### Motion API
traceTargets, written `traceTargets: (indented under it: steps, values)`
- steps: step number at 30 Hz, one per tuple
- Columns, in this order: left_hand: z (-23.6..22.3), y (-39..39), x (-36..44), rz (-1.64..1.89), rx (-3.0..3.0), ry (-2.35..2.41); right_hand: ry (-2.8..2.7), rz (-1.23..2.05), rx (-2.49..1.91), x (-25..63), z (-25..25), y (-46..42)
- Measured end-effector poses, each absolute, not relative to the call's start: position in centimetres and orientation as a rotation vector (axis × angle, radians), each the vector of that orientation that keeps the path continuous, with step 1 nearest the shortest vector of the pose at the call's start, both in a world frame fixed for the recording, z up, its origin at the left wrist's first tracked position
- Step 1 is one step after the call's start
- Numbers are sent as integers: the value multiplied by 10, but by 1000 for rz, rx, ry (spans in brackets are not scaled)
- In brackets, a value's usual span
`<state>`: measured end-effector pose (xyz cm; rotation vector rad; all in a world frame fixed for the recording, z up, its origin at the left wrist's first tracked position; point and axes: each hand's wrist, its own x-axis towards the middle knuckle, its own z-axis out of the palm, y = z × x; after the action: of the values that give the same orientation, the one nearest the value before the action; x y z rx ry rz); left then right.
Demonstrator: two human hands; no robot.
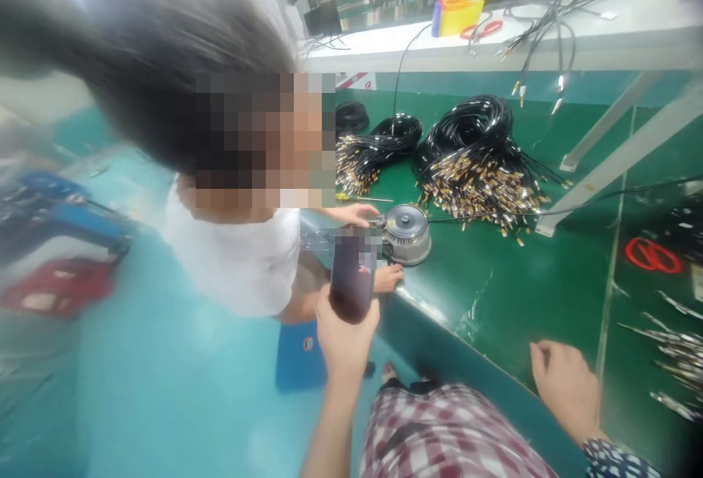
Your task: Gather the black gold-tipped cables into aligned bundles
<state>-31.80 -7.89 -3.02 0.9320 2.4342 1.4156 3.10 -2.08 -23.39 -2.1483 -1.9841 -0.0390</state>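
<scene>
My left hand (pixel 347 342) is wrapped round the lower part of a dark smartphone (pixel 349 284), held upright over the bench edge. Beyond the phone is a round grey machine (pixel 407 235) with a dark disc on top. A co-worker's two hands are close to it: one hand (pixel 356 213) at its far left side, the other hand (pixel 389 277) on the bench edge by its base. My right hand (pixel 565 389) rests on the green bench top (pixel 510 310) near the front edge, its fingers curled in a loose fist with nothing visible in them.
Coiled black cables with gold-coloured ends (pixel 472 163) lie behind the machine, beside a second cable bundle (pixel 378 145). A red ring (pixel 653 254) and loose metal-tipped leads (pixel 681 353) lie at right. A white shelf (pixel 384 57) on slanted legs spans the back. The co-worker (pixel 231 258) stands at left.
</scene>
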Motion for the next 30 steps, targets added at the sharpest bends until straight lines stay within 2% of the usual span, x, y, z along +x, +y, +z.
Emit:
traceTargets:
  steps: [30]
  values:
    - [-32,-124,-299,1427,964,2382,-1937,-105,-2187,26,-239,-39]
